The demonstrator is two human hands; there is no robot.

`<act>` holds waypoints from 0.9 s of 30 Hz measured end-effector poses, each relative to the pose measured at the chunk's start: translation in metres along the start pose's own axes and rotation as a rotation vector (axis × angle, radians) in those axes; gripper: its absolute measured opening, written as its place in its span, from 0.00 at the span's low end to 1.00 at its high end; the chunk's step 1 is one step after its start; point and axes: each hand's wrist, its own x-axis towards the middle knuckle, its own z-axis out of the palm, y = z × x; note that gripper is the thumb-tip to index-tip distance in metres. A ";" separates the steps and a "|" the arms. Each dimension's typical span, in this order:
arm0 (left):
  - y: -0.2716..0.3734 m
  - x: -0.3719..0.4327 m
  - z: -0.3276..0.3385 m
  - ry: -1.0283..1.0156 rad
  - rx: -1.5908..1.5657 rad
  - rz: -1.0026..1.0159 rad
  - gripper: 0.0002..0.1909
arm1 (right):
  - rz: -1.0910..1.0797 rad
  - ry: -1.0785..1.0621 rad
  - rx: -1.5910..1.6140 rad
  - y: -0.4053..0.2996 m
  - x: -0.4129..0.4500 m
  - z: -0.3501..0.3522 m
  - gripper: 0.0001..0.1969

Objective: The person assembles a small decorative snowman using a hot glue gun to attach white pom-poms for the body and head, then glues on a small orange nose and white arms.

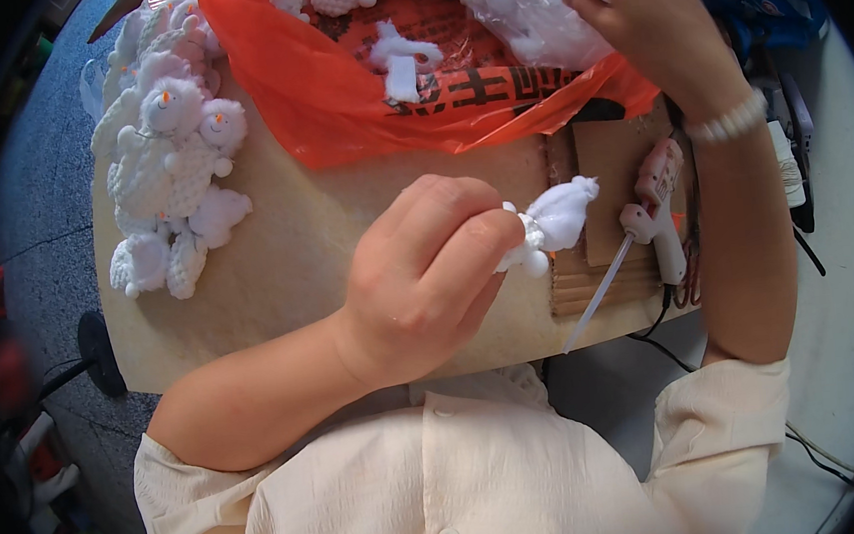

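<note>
My left hand is closed around a small white plush figure above the middle of the table. The figure's fluffy white end and a small white ball stick out past my fingers; the rest is hidden. At the upper right, my right hand is at a clear plastic bag of white pieces. White material shows between thumb and fingers, but blur hides whether they grip it. The clear bag rests on a spread red plastic bag, where a loose white fabric piece also lies.
Several white plush snowmen with orange noses are piled at the table's left edge. A glue gun, its glue stick protruding towards me, lies on corrugated cardboard at right. Its black cable drops over the table's edge.
</note>
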 end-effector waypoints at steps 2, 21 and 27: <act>0.000 -0.001 -0.001 -0.032 -0.014 0.034 0.17 | 0.130 -0.202 -0.078 -0.005 0.009 0.004 0.05; 0.005 -0.006 0.004 -0.080 -0.036 0.080 0.15 | 1.018 0.497 1.732 0.034 -0.012 -0.002 0.08; 0.003 -0.004 0.001 -0.082 -0.042 0.073 0.18 | 0.798 0.379 1.946 0.013 -0.038 -0.029 0.09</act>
